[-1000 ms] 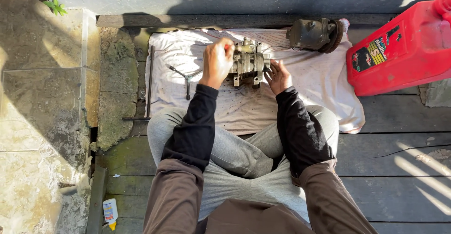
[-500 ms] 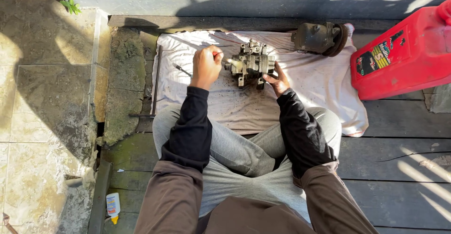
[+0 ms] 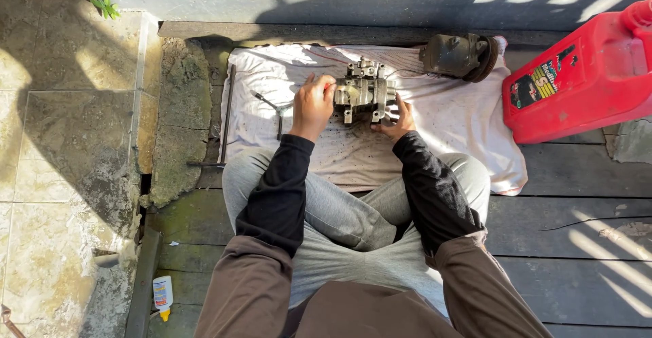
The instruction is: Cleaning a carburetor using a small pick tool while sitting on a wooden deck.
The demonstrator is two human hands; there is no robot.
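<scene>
Black sleeves under brown upper sleeves, grey trousers.

The metal engine part is dull silver-grey with dark grime. The cloth under it is white, speckled with black spots. The jug is bright red with a black and yellow label. The sleeves are black.

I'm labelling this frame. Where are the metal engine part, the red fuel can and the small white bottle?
Metal engine part (image 3: 363, 94), head view, middle of its body.
Red fuel can (image 3: 598, 73), head view, its flat side.
Small white bottle (image 3: 161, 294), head view, its body.
</scene>
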